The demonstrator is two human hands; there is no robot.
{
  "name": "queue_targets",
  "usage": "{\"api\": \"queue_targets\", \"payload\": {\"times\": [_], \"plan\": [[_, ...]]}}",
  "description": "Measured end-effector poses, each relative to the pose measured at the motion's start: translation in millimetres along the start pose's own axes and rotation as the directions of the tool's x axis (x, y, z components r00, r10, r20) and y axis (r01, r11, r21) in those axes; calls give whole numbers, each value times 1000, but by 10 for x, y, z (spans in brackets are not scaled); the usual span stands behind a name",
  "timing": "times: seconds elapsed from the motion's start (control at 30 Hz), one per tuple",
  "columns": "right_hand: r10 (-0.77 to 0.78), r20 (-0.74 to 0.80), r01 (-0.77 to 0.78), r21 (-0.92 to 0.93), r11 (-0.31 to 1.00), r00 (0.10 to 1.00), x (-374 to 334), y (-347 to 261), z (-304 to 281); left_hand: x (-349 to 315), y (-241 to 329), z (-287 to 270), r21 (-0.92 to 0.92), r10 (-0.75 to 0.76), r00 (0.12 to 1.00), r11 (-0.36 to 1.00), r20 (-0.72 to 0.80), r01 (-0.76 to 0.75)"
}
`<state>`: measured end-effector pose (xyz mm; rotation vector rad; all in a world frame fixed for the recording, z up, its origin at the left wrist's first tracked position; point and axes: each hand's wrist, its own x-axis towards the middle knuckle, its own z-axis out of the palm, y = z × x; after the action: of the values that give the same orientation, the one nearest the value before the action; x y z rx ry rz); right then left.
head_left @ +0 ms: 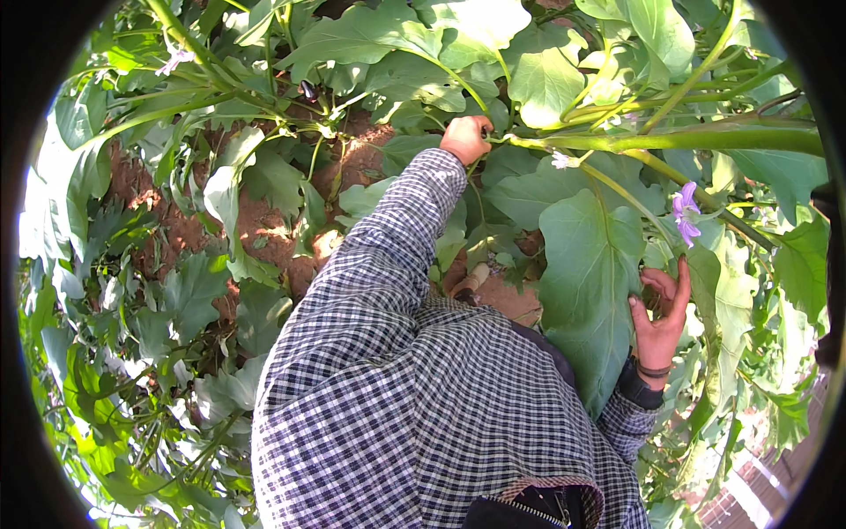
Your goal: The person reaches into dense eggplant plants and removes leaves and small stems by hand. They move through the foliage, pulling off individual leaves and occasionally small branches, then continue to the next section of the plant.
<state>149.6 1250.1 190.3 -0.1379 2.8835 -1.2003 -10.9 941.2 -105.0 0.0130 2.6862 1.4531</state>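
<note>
One thick eggplant stem (705, 139) runs lengthwise rightward from my left hand (465, 139), the nearer one, curled closed at its tip; what it clamps, I cannot tell. My right hand (661, 326), fingers parted, sits below the purple flower (686, 214), beside a broad leaf (590, 282).
</note>
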Motion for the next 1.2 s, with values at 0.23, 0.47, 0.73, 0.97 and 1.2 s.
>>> {"api": "queue_targets", "payload": {"times": [0.23, 0.47, 0.73, 0.97, 1.2], "plan": [[-23, -9, 23, -2, 1000, 1000, -1, -40, 36, -288, 896, -304, 153, 291, 941, 952, -175, -266], [-16, 25, 17, -27, 999, 1000, -14, -126, 61, -589, 1189, -851, 244, 267, 819, 956, -507, -160], [-42, 23, 43, -25, 999, 999, -27, -171, 95, -1451, 238, -981, 340, -453, 884, 854, 114, 394], [-93, 45, 96, -76, 992, 995, 6, -131, 47, -2261, 21, -482, 438, -543, 767, 814, 342, 381], [-232, 129, 243, -71, 967, 964, -31, 82, -64, -2488, -268, -898, 427, -298, 711, 632, -637, 647]]}}
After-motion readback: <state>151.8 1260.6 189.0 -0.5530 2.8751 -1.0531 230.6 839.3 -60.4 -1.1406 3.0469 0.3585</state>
